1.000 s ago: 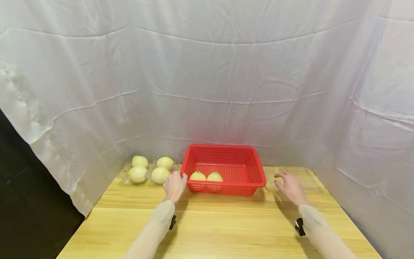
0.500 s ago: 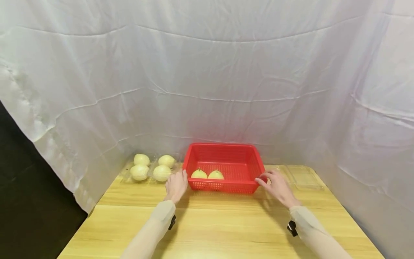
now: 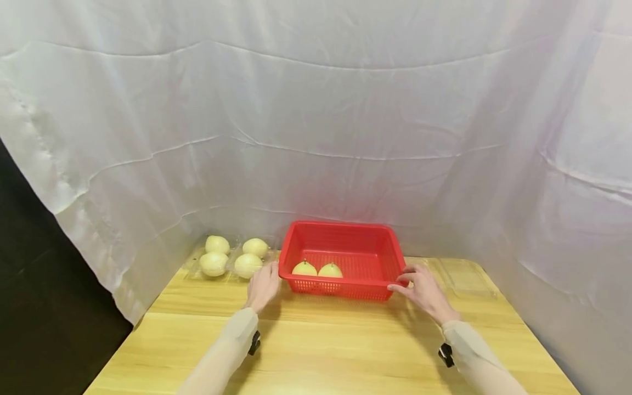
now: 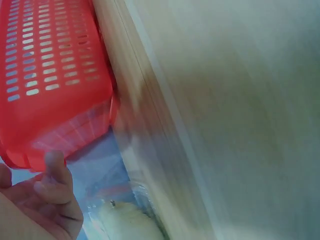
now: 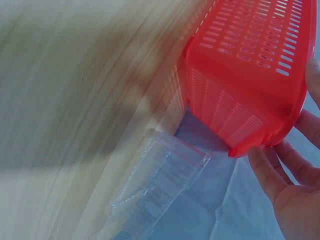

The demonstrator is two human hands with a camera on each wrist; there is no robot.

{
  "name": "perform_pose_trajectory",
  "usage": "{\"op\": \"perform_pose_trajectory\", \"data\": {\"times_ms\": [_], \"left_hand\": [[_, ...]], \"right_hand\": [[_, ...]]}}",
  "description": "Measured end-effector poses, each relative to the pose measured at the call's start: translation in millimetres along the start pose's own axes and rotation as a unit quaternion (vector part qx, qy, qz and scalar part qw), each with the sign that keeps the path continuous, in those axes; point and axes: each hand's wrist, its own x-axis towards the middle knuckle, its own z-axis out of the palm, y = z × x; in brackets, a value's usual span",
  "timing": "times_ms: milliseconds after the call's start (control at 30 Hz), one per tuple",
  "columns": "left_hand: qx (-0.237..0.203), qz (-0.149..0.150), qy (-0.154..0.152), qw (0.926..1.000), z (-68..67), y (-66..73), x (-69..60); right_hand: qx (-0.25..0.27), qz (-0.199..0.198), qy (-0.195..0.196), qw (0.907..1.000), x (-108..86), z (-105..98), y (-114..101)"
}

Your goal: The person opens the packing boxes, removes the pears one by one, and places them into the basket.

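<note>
A red plastic basket (image 3: 340, 282) with slotted walls stands on the table, two yellow-green pears (image 3: 304, 268) inside near its front left. My left hand (image 3: 263, 288) is at the basket's front left corner, fingers loosely bent. In the left wrist view its fingertips (image 4: 55, 159) are close to the rim; whether they touch cannot be told. My right hand (image 3: 425, 292) holds the front right corner of the basket, thumb at the front and fingers (image 5: 265, 170) at the side rim. Left of the basket, a clear plastic clamshell box (image 3: 187, 271) contains several pears (image 3: 213, 264).
Another clear plastic box (image 3: 464, 277) lies right of the basket, with no fruit visible in it. Light curtains (image 3: 345, 137) hang close behind the basket and on both sides. The wooden table (image 3: 336, 345) extends toward me.
My right hand has moved left from above the right plastic box to the basket's corner. The left hand has drawn slightly left, away from the rim. The basket has hardly moved.
</note>
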Motion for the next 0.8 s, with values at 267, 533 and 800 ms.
{"op": "perform_pose_trajectory", "data": {"times_ms": [267,533,800], "left_hand": [[0.017,-0.008,0.066,0.9976,-11.6,-22.0,13.5],[0.102,0.102,0.075,0.9866,-17.6,-39.2,20.4],[0.128,0.111,0.027,0.9852,-18.1,-36.2,20.7]], "right_hand": [[0.001,0.01,-0.007,0.9999,-1.2,-1,-3],[0.005,0.022,-0.017,0.9996,0.3,-3,-5],[0.002,0.015,-0.008,0.9999,0.5,-2,-6]]}}
